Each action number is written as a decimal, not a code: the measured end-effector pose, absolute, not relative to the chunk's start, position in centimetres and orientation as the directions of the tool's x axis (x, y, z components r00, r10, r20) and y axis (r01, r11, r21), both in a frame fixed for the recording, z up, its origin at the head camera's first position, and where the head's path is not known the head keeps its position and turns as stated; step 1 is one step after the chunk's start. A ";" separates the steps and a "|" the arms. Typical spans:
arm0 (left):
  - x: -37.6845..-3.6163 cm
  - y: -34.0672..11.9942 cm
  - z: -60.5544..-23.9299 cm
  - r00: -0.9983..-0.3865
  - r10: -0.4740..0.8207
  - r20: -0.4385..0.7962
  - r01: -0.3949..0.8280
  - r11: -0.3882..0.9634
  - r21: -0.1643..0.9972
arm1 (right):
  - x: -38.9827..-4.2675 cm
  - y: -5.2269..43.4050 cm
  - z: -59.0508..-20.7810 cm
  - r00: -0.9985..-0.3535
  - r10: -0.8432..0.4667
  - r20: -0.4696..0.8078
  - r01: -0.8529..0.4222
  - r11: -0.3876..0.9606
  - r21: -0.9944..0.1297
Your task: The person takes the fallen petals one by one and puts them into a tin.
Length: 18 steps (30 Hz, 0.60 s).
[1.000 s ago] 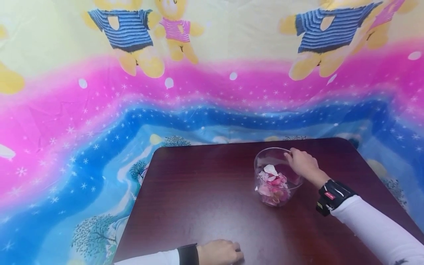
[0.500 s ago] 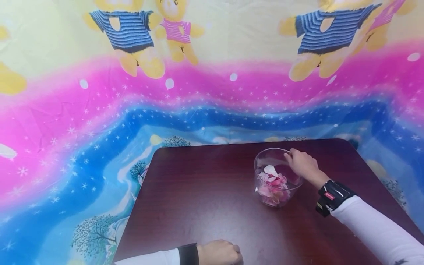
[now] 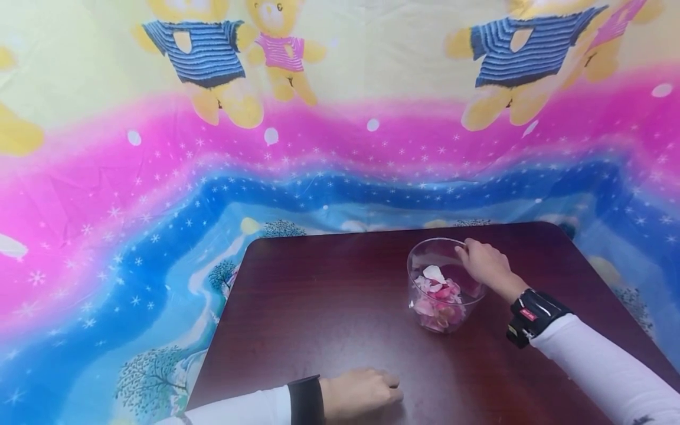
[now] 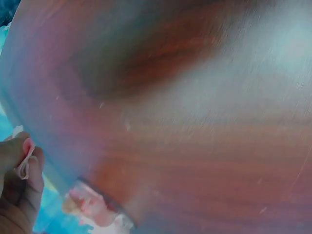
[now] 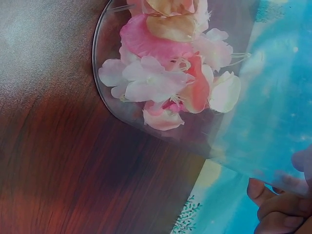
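Observation:
A clear container stands on the table at right of centre in the head view. Inside it lie pink and white flower petals, which the right wrist view shows close up with a pale blossom. My right hand grips the container's rim on its right side, thumb on one face of the wall and fingers on the other. Low in the head view, my left hand is over the table near its front. In the left wrist view that hand pinches a small pink and white petal between thumb and fingers.
The dark red-brown table has rounded far corners. Behind it and at both sides hangs a printed cloth with bears and snowflakes. Black straps sit around both wrists.
My left hand has shifted to the right and a little farther from me. The right hand and the container have stayed in place.

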<state>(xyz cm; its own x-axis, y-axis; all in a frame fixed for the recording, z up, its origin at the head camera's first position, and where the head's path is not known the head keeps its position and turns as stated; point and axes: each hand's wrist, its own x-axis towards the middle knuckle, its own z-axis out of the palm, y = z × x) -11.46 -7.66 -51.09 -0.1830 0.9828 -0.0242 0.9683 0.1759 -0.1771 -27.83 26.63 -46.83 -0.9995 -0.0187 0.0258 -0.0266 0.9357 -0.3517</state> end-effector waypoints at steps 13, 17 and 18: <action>-14.4 -3.5 -46.0 -0.164 0.976 0.144 0.924 0.203 -0.325 | -27.8 26.7 -46.9 -1.000 -0.009 0.015 -0.014 0.935 -0.354; -15.3 -2.0 -44.4 -0.141 0.974 0.179 0.914 0.198 -0.354 | -27.8 26.5 -46.8 -1.000 -0.007 0.024 -0.015 0.935 -0.355; -15.6 -1.6 -43.9 -0.135 0.973 0.188 0.914 0.196 -0.355 | -27.8 26.4 -46.8 -1.000 -0.009 0.027 -0.018 0.934 -0.356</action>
